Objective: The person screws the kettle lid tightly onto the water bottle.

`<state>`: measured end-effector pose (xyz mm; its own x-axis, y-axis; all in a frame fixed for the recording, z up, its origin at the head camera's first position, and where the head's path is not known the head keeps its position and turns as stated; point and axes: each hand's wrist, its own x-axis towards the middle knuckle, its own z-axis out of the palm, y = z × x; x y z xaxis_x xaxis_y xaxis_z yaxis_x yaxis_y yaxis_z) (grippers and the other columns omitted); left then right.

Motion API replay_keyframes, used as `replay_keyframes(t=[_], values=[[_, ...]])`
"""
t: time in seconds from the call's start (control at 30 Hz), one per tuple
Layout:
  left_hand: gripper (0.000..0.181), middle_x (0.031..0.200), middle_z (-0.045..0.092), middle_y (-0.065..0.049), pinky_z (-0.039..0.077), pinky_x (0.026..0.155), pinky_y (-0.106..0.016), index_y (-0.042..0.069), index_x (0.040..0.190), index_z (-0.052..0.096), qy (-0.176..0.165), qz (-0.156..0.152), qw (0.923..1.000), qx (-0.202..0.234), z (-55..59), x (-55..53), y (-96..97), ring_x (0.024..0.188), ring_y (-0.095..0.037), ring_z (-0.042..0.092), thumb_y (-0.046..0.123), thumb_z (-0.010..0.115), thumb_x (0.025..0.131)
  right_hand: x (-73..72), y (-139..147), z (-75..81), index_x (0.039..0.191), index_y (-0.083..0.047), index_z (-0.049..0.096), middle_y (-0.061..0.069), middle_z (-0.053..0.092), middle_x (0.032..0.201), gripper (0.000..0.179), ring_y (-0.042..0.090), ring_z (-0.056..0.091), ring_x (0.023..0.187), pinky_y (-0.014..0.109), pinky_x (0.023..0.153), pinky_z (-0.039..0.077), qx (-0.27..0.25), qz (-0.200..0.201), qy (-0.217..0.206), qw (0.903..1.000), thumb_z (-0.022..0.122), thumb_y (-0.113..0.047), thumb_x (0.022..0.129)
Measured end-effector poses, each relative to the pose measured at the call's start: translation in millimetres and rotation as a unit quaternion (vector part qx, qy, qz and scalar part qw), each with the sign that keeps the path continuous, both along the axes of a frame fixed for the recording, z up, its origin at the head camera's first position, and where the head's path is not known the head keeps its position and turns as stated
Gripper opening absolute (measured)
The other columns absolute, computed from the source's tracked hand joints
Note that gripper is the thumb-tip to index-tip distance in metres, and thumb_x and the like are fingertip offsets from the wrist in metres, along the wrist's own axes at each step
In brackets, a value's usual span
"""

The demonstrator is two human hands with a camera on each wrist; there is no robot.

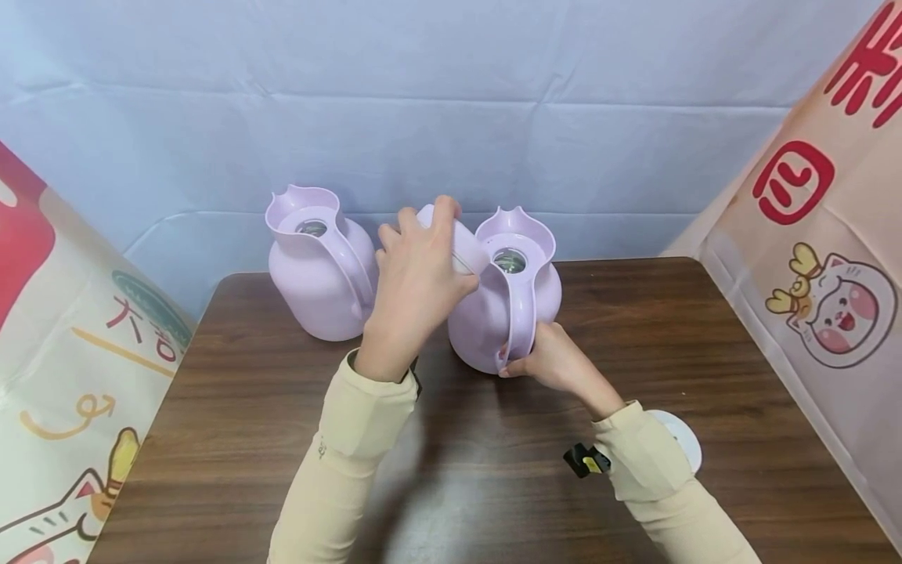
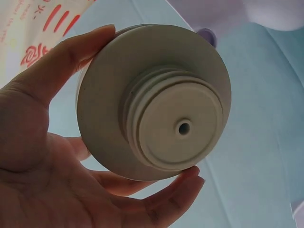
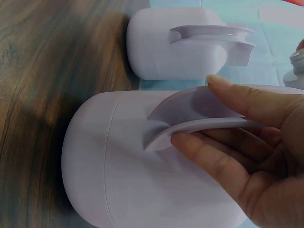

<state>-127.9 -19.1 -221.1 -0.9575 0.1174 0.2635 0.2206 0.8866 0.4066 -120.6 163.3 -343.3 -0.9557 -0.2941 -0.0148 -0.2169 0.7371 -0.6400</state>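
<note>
Two lilac jugs stand upright by the far edge of the surface (image 1: 211,470): L jug (image 1: 310,286) nr the far-left corner, R jug (image 1: 474,321) abt midway along that edge. Your R hand (image 1: 555,360) grips the lower end of the R jug's handle (image 1: 521,313), which faces the near edge; thumb's on one side, other fingers curled on the opp side. Your L hand (image 1: 417,274) holds a lilac lid (image 1: 470,249) round its rim, fingers (image 2: 173,197) curved & spread. Lid's tilted, up just L of the R jug's mouth (image 1: 509,260), b/w the jugs; can't tell if lid & jug touch. L wrist cam shows you its underside: wide flange, stepped round plug w/ a small hole. Both jug mouths face up, shiny inside. Toward the surface's right edge, a white round thing (image 1: 687,445) sits partly hidden by your R sleeve (image 1: 644,450); can't ID it. Pale blue cloth (image 1: 451,117) hangs behind the far edge, w/ printed panels (image 1: 810,235) along left & right edges.
</note>
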Motion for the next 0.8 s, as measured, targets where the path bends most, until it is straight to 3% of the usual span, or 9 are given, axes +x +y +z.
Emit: replay_keyframes(t=[0.4, 0.8], values=[[0.059, 0.105, 0.045, -0.017, 0.038, 0.069, -0.044, 0.019, 0.117, 0.043, 0.021, 0.001, 0.9998, -0.001, 11.2, -2.7, 7.3, 0.093, -0.037, 0.040, 0.024, 0.074, 0.068, 0.0, -0.3, 0.0, 0.078, -0.008, 0.067, 0.003, 0.064, 0.078, 0.024, 0.024, 0.058, 0.082, 0.039, 0.074, 0.044, 0.008, -0.008, 0.002, 0.9999, 0.081, -0.013, 0.061], [0.061, 0.106, 0.043, -0.011, 0.033, 0.072, -0.036, 0.021, 0.119, 0.038, -0.024, -0.042, 0.9979, 0.044, 21.8, -11.3, 19.1, 0.092, -0.029, 0.038, 0.021, 0.073, 0.069, 1.3, -0.5, 0.2, 0.079, -0.006, 0.067, 0.004, 0.064, 0.079, 0.025, 0.024, 0.058, 0.082, 0.040, 0.075, 0.044, 0.005, -0.007, 0.008, 0.9999, 0.082, -0.013, 0.060]])
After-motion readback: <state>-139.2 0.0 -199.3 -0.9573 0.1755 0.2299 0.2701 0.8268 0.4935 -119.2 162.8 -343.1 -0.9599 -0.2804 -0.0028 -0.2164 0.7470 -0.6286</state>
